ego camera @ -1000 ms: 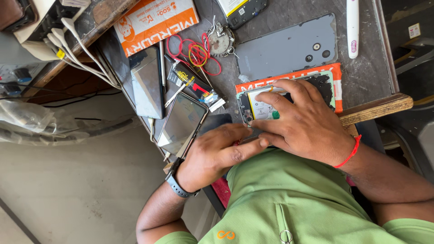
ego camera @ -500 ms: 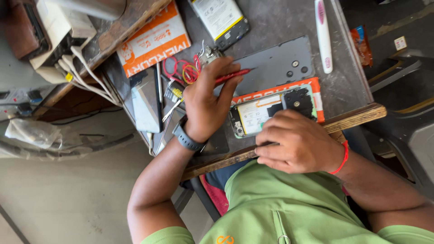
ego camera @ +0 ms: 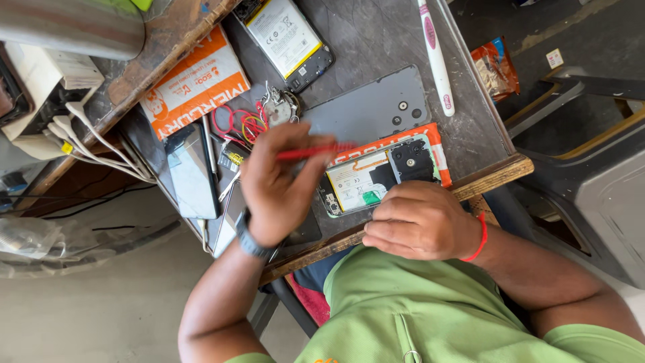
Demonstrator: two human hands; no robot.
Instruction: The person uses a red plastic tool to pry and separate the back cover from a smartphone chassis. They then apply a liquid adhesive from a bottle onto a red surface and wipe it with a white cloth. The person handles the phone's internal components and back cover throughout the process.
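An opened phone (ego camera: 376, 178) lies back-up on a flat orange box (ego camera: 433, 134) near the table's front edge, with its battery and black board cover showing. My right hand (ego camera: 420, 222) rests at the phone's near edge with curled fingers, steadying it. My left hand (ego camera: 279, 188), with a dark watch on the wrist, grips a thin red tool (ego camera: 316, 151). The tool's tip points right, over the phone's upper left corner. The grey back cover (ego camera: 369, 107) lies just beyond the phone.
A second opened phone (ego camera: 289, 40) lies at the far side. A white-and-pink toothbrush (ego camera: 435, 57) is at the right, an orange box (ego camera: 195, 84) and red wires (ego camera: 232, 121) at the left. A screen panel (ego camera: 191, 171) overhangs the left edge. White cables (ego camera: 94, 134) trail off there.
My left hand left the table's near edge, reached to the tools on the left, took up the red tool and brought it toward the opened phone. My right hand slid to the phone's near edge.
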